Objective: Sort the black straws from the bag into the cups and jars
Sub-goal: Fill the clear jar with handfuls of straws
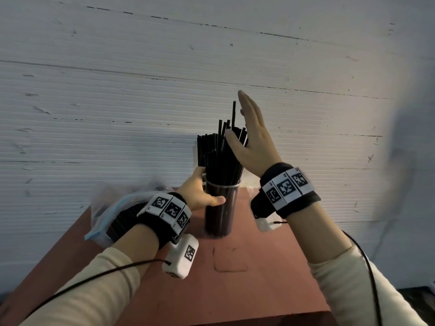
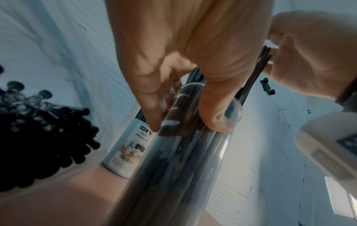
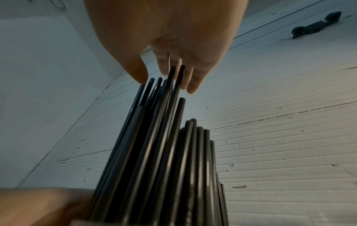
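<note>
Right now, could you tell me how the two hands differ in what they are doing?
The left hand curls round the clear jar near its rim; the right hand is flat and holds nothing. The left sits low beside the jar; the right is raised against the tops of the black straws. Both wear marker wristbands.

We see a reddish-brown matte tabletop [image 1: 259, 267] set against a white ribbed wall. Standing on it near the far middle: a tall clear plastic cylinder jar [image 1: 220, 208] packed with black straws [image 1: 219, 151]. Behind it, a second white-labelled cylinder printed "DESK ORGANIZER" [image 2: 129, 151], also on the tabletop. At the far left edge lies a clear zip bag with blue seal [image 1: 106, 215], black straws inside.
</note>
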A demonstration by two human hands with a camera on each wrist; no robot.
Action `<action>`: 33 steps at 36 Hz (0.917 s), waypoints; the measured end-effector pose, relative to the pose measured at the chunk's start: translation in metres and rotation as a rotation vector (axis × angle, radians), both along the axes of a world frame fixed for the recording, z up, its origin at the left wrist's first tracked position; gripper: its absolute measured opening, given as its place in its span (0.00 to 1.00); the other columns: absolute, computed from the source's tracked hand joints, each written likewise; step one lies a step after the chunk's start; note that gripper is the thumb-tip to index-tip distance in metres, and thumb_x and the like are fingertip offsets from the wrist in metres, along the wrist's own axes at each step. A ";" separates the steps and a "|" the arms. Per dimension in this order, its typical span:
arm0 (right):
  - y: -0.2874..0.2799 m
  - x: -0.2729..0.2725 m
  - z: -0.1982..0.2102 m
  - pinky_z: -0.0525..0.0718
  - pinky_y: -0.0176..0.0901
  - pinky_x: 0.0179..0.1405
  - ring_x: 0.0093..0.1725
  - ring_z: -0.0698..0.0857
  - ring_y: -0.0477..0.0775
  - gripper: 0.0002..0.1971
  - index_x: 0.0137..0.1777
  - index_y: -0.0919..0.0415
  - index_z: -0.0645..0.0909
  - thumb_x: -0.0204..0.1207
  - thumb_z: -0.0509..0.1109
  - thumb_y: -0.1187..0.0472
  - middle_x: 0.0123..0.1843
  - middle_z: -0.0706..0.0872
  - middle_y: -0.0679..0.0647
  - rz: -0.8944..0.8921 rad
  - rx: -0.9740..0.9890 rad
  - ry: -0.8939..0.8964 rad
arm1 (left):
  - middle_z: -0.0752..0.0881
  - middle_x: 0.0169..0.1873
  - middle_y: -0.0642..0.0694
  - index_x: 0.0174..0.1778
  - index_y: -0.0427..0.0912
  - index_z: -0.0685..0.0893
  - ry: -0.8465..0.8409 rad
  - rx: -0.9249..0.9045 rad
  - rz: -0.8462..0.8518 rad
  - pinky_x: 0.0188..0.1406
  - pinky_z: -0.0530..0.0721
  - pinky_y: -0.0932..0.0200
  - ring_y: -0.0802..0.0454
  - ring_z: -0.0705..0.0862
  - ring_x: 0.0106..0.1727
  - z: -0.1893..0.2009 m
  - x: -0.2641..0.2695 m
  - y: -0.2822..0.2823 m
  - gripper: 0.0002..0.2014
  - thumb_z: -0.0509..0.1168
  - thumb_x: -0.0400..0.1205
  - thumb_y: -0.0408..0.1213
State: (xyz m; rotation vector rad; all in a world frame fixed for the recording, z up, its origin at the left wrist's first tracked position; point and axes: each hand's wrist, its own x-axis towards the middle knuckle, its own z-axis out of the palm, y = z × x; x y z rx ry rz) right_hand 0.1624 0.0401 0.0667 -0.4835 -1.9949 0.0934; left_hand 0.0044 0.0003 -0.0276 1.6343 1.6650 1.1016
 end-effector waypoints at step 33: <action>-0.019 -0.005 -0.053 0.66 0.50 0.78 0.79 0.66 0.51 0.25 0.79 0.57 0.68 0.83 0.60 0.52 0.78 0.72 0.51 -0.212 0.015 -0.372 | 0.79 0.67 0.53 0.79 0.47 0.61 -0.082 0.009 -0.035 0.76 0.73 0.51 0.56 0.77 0.70 -0.009 0.005 -0.002 0.45 0.80 0.70 0.43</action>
